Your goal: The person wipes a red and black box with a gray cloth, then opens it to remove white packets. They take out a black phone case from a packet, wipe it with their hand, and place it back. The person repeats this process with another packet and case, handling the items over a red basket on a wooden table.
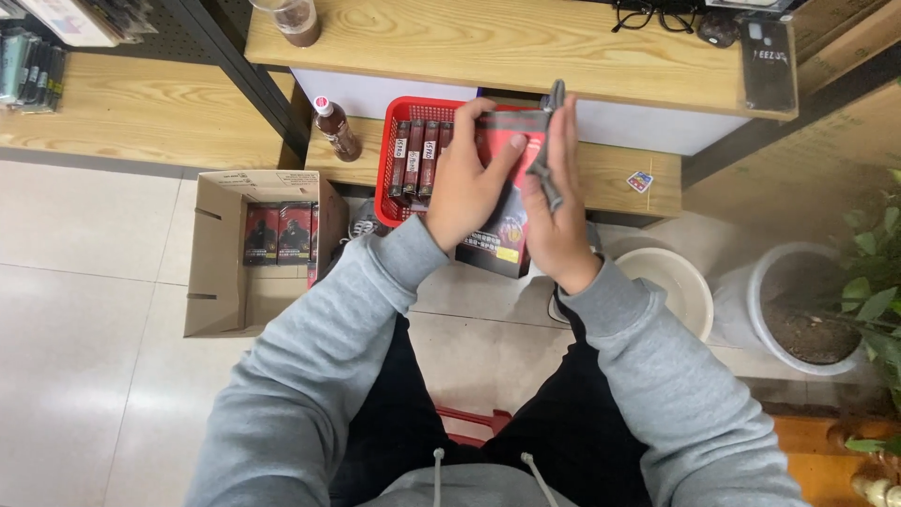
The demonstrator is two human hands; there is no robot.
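I hold a flat red and black box point(507, 202) upright in front of me, over the low wooden shelf. My left hand point(465, 183) grips its left side with the fingers spread across the face. My right hand point(554, 197) presses against the right edge and holds a grey tool point(547, 141), a pen or cutter, along the box. Behind the box stands a red plastic basket point(387, 160) with several dark red boxes point(418, 155) lined up on edge.
An open cardboard carton point(211, 272) with similar boxes sits on the tiled floor at left. A brown drink bottle point(336, 130) stands on the low shelf. A white bucket point(671, 282), a potted plant point(807, 310), glasses point(652, 14) and a phone point(768, 61) lie right.
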